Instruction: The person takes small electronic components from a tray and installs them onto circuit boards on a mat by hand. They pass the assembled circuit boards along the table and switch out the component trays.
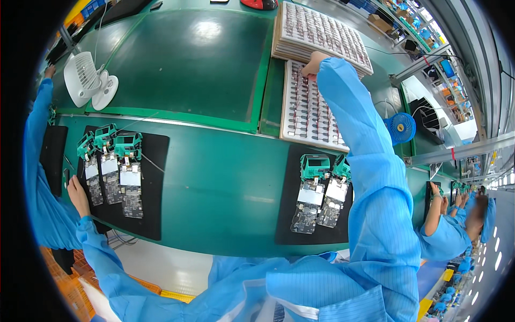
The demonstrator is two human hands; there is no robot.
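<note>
My right arm reaches far forward, and my right hand (315, 65) is over the far edge of a white tray (286, 121) holding rows of small dark parts with reddish wires. Its fingers are drawn together downward at the tray; what they pinch is hidden. At the left, my left hand (79, 197) lies by the edge of a black mat (155, 188), fingers stretched out, holding nothing I can see. Several circuit boards (131, 190) with green frames lie on that mat. Two more boards (307, 206) with green frames lie on another black mat (286, 214), under my right forearm.
A stack of similar filled trays (324, 32) stands behind the white tray. A white fan (81, 80) is at the far left, a small blue fan (401, 127) right of my arm. A co-worker's blue sleeve (36, 139) is at the left; another person (445, 236) sits at the right.
</note>
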